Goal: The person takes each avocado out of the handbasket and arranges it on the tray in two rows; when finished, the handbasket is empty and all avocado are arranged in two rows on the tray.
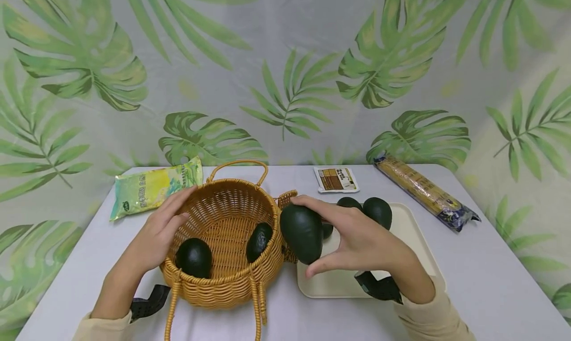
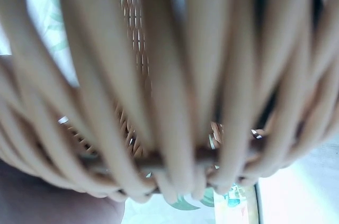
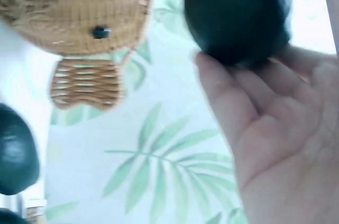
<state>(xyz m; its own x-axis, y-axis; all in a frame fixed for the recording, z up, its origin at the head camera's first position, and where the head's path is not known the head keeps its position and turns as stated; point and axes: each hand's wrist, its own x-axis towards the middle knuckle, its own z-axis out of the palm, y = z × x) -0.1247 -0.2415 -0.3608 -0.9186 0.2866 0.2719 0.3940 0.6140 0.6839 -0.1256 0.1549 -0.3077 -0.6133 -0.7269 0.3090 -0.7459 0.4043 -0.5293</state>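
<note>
My right hand (image 1: pixel 357 232) grips a dark green avocado (image 1: pixel 302 233) between thumb and fingers, just right of the wicker basket (image 1: pixel 223 281). In the right wrist view the avocado (image 3: pixel 235 15) sits against the fingertips. My left hand (image 1: pixel 156 232) holds the basket's left rim, its thumb at the inner side. Two avocados lie inside, one at the left (image 1: pixel 194 257) and one at the right (image 1: pixel 259 242). More avocados (image 1: pixel 377 212) rest on a cream tray (image 1: pixel 428 247), partly hidden by my right hand. Woven wicker (image 2: pixel 175 102) fills the left wrist view.
A yellow-green packet (image 1: pixel 153 188) lies behind the basket at the left. At the back stands a small white-and-brown packet (image 1: pixel 336 179). A long pack of what looks like dry noodles (image 1: pixel 424 191) lies at the back right. The basket's handles (image 1: pixel 238 162) stick out front and back.
</note>
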